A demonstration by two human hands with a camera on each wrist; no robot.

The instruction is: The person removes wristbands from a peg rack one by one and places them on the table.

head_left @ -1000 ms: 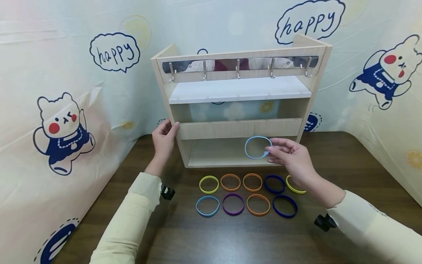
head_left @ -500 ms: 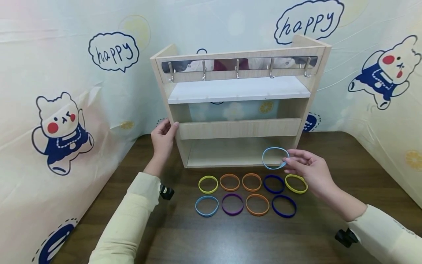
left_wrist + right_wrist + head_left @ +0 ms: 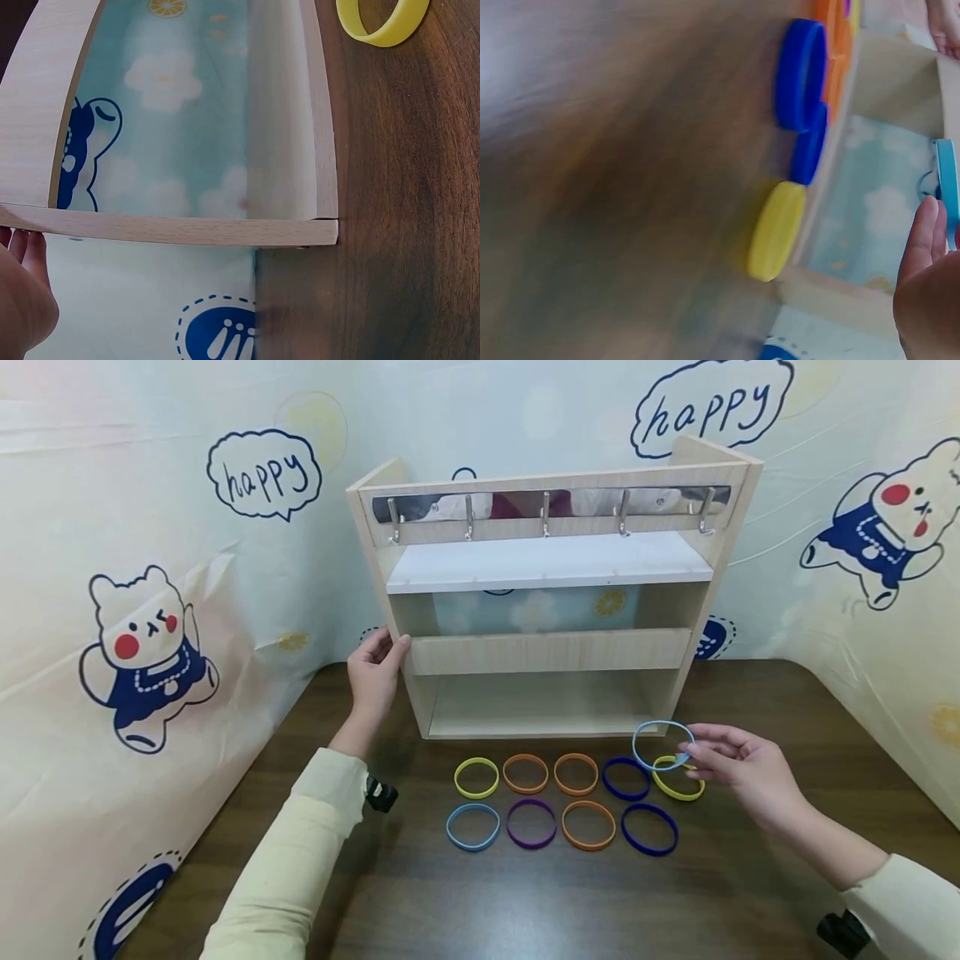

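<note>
My left hand grips the left side panel of a pale wooden shelf, thumb on its front edge. In the left wrist view its fingers lie against the panel's outer face. A light blue wristband is pinched between the thumb and fingers of my right hand, at the shelf's lower right corner. In the head view that band overlaps a yellow wristband lying on the table. A dark blue wristband lies just left of the yellow one.
Two rows of wristbands lie before the shelf, among them a yellow one, a purple one, orange ones and another light blue one. Several metal hooks line the shelf's top bar. A printed cloth hangs behind.
My right hand has moved right and down toward the table, carrying the light blue wristband away from the shelf's front. My left hand has stayed on the side panel.
</note>
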